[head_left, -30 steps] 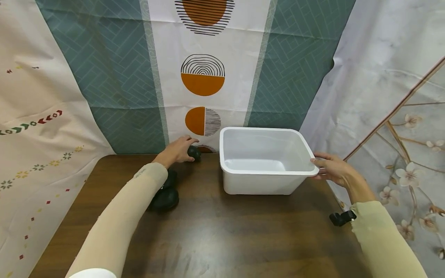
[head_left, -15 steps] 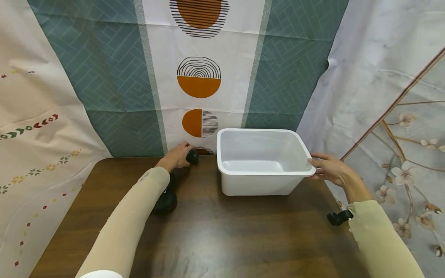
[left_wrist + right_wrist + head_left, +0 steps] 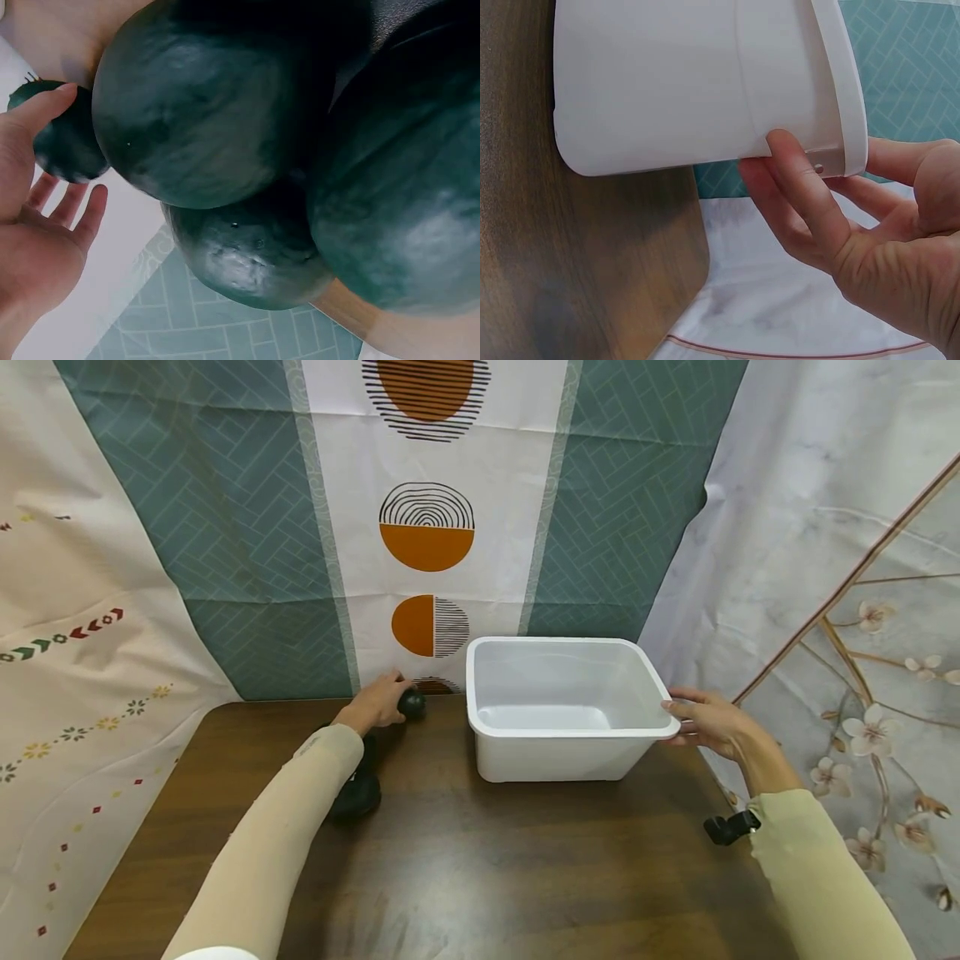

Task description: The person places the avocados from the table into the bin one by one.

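Observation:
My left hand (image 3: 375, 702) is at the table's back edge, holding a small dark green, avocado-like fruit (image 3: 412, 703) between thumb and fingers. In the left wrist view the thumb lies across this fruit (image 3: 69, 139) and the fingertips show below it. Three more glossy dark green fruits fill much of that view, a large one (image 3: 202, 112) nearest the held one. From the head, the left forearm partly covers them; one fruit (image 3: 356, 795) shows beside the sleeve. My right hand (image 3: 708, 722) pinches the right rim of a white plastic bin (image 3: 555, 758), its inside bare.
The brown wooden table (image 3: 480, 868) stretches in front of the bin. A green and white patterned cloth (image 3: 600, 527) hangs right behind it. A floral cloth (image 3: 840, 635) rises on the right, and a cream one (image 3: 112, 693) on the left.
My left fingers, stretched over the small fruit a second ago, have come down and closed around it. The bin and my right hand keep their places; the head view has shifted slightly.

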Available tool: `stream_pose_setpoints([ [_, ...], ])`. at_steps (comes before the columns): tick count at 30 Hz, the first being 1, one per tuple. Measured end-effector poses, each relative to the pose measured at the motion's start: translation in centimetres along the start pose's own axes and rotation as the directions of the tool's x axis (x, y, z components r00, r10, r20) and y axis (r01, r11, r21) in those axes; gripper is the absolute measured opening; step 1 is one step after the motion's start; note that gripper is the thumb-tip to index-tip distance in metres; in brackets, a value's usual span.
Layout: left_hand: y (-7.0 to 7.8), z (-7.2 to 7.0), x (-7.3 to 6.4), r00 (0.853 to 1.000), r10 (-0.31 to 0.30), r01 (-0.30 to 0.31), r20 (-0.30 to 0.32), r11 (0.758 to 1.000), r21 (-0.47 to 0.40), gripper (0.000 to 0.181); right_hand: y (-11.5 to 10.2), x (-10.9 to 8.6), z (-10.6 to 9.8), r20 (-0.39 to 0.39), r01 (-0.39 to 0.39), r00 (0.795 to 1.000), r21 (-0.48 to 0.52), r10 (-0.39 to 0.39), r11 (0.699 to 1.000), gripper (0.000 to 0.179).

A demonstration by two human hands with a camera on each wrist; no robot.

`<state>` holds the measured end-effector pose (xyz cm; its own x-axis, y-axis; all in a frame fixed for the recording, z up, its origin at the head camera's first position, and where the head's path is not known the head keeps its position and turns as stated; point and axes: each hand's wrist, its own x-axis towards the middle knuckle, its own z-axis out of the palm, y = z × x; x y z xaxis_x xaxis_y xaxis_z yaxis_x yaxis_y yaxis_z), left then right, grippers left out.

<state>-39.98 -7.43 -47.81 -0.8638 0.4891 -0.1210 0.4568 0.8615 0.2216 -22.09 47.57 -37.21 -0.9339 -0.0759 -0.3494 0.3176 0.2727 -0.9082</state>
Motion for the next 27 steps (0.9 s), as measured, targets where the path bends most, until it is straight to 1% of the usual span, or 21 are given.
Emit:
stream_pose_setpoints([
  [6, -0.2, -0.2, -0.5, 1.000, 0.000, 0.000, 0.010, 1.000, -0.022, 0.065, 0.0, 0.0, 0.2, -0.003, -0.003, 1.000, 0.013, 0.003, 1.000, 0.074],
  [11, -0.3, -0.9, -0.9, 0.999, 0.028, -0.029, -0.024, 0.999, -0.043, 0.066, 0.1, 0.0, 0.1, -0.013, -0.005, 1.000, -0.001, 0.005, 1.000, 0.074],
  [16, 0.3, -1.7, -1.2, 0.995, 0.083, -0.085, -0.050, 0.996, -0.032, 0.066, 0.3, 0.1, -0.1, -0.009, 0.003, 1.000, -0.017, -0.003, 1.000, 0.075],
  [21, 1.4, -2.4, -1.6, 0.986, 0.158, -0.158, -0.045, 0.987, 0.009, 0.065, 0.4, 0.1, -0.1, -0.001, 0.007, 1.000, -0.022, -0.007, 1.000, 0.075],
  [27, 2.6, -3.3, -2.3, 0.973, 0.225, -0.223, -0.045, 0.973, 0.053, 0.067, 0.4, 0.1, -0.1, -0.001, 0.013, 1.000, -0.026, -0.013, 1.000, 0.076],
])
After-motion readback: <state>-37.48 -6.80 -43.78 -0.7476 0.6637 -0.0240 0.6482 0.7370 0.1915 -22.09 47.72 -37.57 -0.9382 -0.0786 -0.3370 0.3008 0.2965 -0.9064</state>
